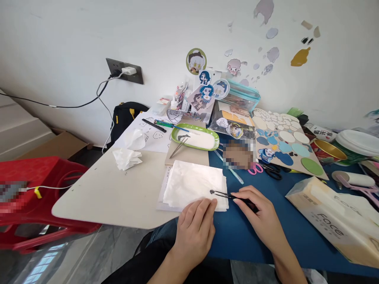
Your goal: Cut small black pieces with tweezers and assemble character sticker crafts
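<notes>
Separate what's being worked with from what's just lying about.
In use:
- black-handled tweezers, right hand
- small dark piece at their tips
- white tissue sheets under the left hand
- probably the green-rimmed oval dish

Lying about, it seems:
- teal zip pouch
- red plastic stool
- black backpack with yellow trim

Two hands [196, 232] — two tweezers [222, 194] — one green tray [196, 138], one tissue pack [331, 221].

A red plastic stool [44, 193] stands below a white wall [68, 43].
</notes>
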Available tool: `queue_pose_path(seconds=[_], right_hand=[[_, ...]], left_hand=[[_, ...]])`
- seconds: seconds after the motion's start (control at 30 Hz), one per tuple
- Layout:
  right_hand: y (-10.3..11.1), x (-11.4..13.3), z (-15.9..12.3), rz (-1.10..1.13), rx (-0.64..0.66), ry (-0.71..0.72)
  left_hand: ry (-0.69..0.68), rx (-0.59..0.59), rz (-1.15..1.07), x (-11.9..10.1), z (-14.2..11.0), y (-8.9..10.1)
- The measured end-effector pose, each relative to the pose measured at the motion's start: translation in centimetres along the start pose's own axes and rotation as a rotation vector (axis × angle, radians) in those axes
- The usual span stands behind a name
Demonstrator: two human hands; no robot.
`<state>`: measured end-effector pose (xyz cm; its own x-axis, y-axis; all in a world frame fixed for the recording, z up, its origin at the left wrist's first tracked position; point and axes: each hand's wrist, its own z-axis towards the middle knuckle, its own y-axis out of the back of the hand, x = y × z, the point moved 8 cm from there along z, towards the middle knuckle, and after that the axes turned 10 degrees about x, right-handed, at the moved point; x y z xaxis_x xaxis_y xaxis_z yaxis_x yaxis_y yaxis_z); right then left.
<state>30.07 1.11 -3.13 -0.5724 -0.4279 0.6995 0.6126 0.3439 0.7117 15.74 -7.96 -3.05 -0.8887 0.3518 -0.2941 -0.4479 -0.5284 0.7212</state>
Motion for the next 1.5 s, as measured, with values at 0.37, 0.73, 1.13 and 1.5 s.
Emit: queue_pose_path(seconds=[0.37,0.73,1.13,1.5], right_hand=[[-0.4,0.4,0.2,-0.046,0.048,0.061],[-0.5,0.5,0.2,-0.071,0.042,0.060],[0.2,0.2,-0.1,-0.045,0.006,0.028],[0.2,-0.3,-0.4,-0.014,0.003,0.008]], left_hand=[[0.000,0.006,0.014,0.1,-0.2,-0.1],[0.005,0.015,0.011,0.1,-0.2,-0.1],[0.012,0.012,0.004,0.2,-0.2,-0.2],[0.001,0.004,-0.012,0.1,-0.1,-0.1]])
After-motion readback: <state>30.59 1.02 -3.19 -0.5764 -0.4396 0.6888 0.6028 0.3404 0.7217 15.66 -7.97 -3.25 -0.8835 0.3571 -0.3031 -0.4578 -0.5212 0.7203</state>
